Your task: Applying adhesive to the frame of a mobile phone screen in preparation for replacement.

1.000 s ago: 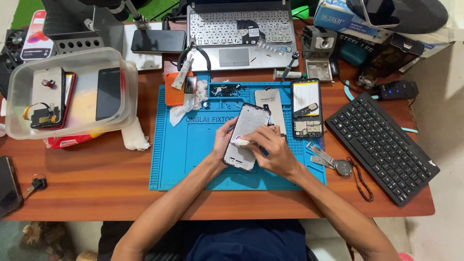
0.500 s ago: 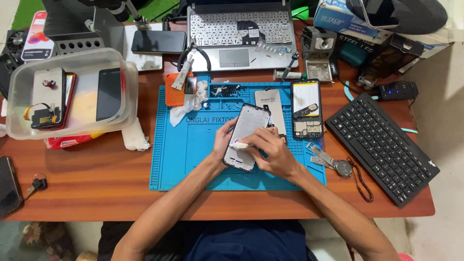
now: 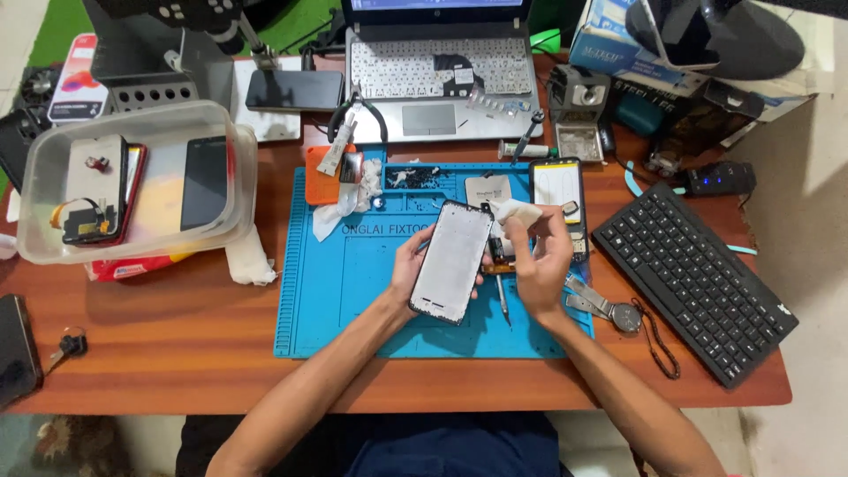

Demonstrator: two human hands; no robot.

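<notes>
I look down on a wooden counter (image 3: pixel 177 353) covered with phone-repair clutter. A blue work mat (image 3: pixel 353 300) lies at its centre, with a laptop (image 3: pixel 433 79) behind it, a black keyboard (image 3: pixel 698 283) to the right and a clear plastic tub (image 3: pixel 132 185) of phones to the left.

My left hand (image 3: pixel 408 265) grips the phone screen panel (image 3: pixel 452 262) by its left edge, holding it tilted just above the mat. It rests on nothing, so I judge a loose grip could let it slip and crack.

My right hand (image 3: pixel 541 265) is raised beside the panel's upper right corner, pinching a small white wipe (image 3: pixel 514 212) between fingertips. Pressing hard there could flex the thin glass.

A slim screwdriver (image 3: pixel 501 300) and small parts lie on the mat just beneath; setting the panel down on them could scratch it. A wristwatch (image 3: pixel 618 311) sits near my right wrist and could be knocked.
</notes>
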